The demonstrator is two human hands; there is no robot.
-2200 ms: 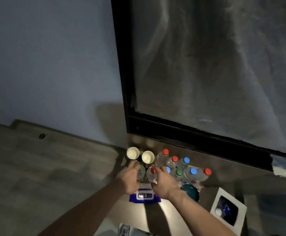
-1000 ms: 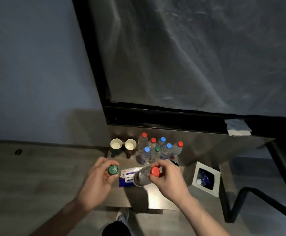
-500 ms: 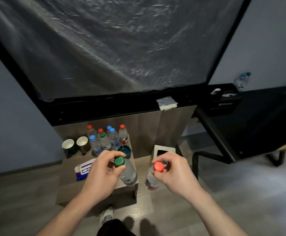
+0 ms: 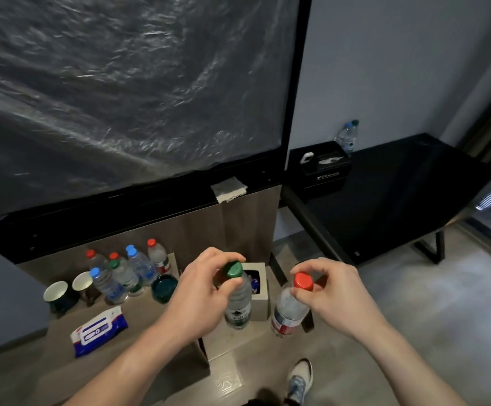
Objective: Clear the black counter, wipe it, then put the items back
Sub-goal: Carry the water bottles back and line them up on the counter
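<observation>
Bottles come first, one in each hand, both held by the neck just under the cap and hanging upright with their long axes near vertical. The left hand (image 4: 200, 291) has its thumb and fingertips pinched round the green-capped bottle (image 4: 238, 303); the right hand (image 4: 335, 291) pinches the red-capped bottle (image 4: 289, 310) the same way. Neither bottle touches anything below it; they hang over the edge of the low wooden bench (image 4: 150, 323) and the floor beside it.

Just beyond the hands, on that low bench, sit a wipes packet (image 4: 99, 331), two cups (image 4: 68, 290), a dark dish (image 4: 164, 285) and a cluster of capped bottles (image 4: 124, 269), with a small square bin (image 4: 260, 297) next to the bench on the floor. These look to be things waiting to go back.

Farther off, up and to the right, lies the black bench (image 4: 399, 200), which I judge to be the surface the task names. At its far left corner a black box (image 4: 323, 171) and one bottle (image 4: 346, 137) already stand. A folded cloth (image 4: 229, 189) rests on the ledge under the plastic-covered panel (image 4: 121, 83).

So the carry runs forward and right. The right hand is the nearer to the black bench, and its bottle would likely land first; the left must cross farther. Both bottles need only be lowered as they hang, base down.
</observation>
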